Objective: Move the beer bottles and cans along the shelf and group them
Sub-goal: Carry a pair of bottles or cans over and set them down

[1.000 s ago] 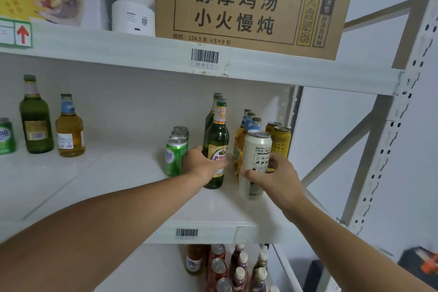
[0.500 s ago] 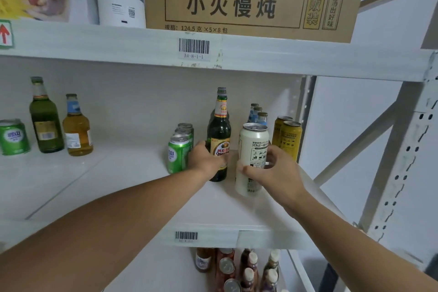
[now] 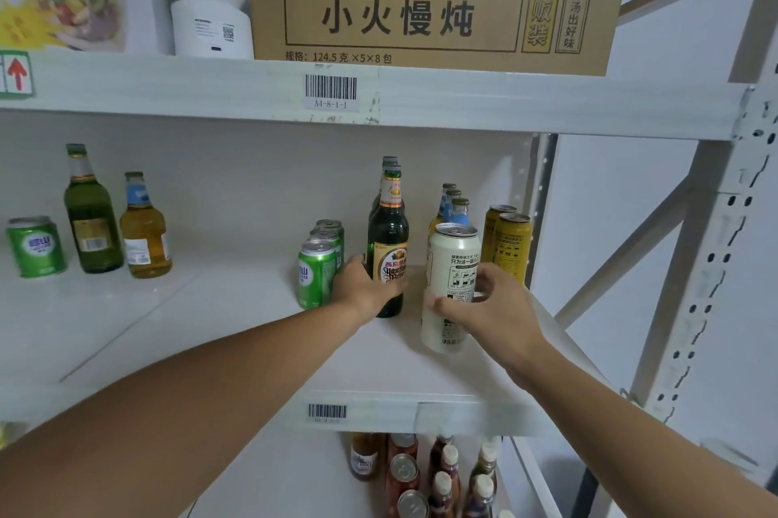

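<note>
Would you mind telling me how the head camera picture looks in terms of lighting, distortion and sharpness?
Head view: soft, even light with only faint shadows on the shelf; wide-angle bending curves the shelf edges and tilts the right upright; the white can under the right hand and the dark bottle in the left hand read sharply; the lower-shelf bottles look dimmer and softer.

1. The left hand (image 3: 362, 286) grips the dark green bottle (image 3: 387, 248) low on its body.
2. The right hand (image 3: 496, 315) holds the white can (image 3: 448, 282) near the shelf (image 3: 235, 328)'s right edge.
3. Green cans (image 3: 318, 265) stand just left of the bottle.
</note>
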Available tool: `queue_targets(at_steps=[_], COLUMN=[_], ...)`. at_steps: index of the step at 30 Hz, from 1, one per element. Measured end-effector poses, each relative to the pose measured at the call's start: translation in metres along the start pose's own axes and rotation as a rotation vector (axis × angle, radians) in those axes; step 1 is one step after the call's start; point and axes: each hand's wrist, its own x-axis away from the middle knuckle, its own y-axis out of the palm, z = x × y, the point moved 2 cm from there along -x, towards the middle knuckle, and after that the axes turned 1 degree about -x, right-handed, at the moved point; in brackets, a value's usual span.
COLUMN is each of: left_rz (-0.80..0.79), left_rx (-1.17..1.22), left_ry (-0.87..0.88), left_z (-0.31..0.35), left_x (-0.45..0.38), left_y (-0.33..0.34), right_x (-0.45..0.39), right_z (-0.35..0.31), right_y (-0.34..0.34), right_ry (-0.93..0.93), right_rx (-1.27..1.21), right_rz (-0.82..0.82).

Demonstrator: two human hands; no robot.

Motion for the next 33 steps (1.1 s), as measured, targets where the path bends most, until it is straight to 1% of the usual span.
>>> queue_targets(at_steps=[4,9,15,18,21,24,27,33], left_rz=[0.009,-0.083,-0.036,-0.013,-0.017,-0.01,-0.003,-0.025], left_rx=[-0.068,-0.285,-0.677,-0.772,-0.814,-0.789,-0.725,-0.62], left_ry=[0.049,0.109,0.166,0.171,0.19,0.221,0.253,0.286], left_z=[-0.007,-0.023,-0.026,-0.037,-0.053,-0.071,-0.094,-0.143], left_x=[0.024,0.06,0.09,0.099,0.104,0.109,0.116,0.121], left_y=[-0.026,-0.08,-0.15,-0.176,-0.206,-0.242,-0.278,-0.346], right_x=[0.001,0.001,0.007,0.016,0.027,0.035,0.043,0.053], right_z=[0.004,0.002,-0.011,-0.021,-0.035,-0.049,-0.066,-0.093], right_y=[0.008,0.03,0.072,0.101,0.131,0.167,0.21,0.291], right_ry=[0.03,-0.009,-0.023,-0.025,-0.038,-0.031,-0.015,0.009], right_rx=[-0.079,-0.091,-0.108,-0.108,-0.059,-0.056,-0.034,0.02], right_rz=[-0.019,-0.065,-0.125,-0.152,-0.195,-0.187,-0.149,-0.024])
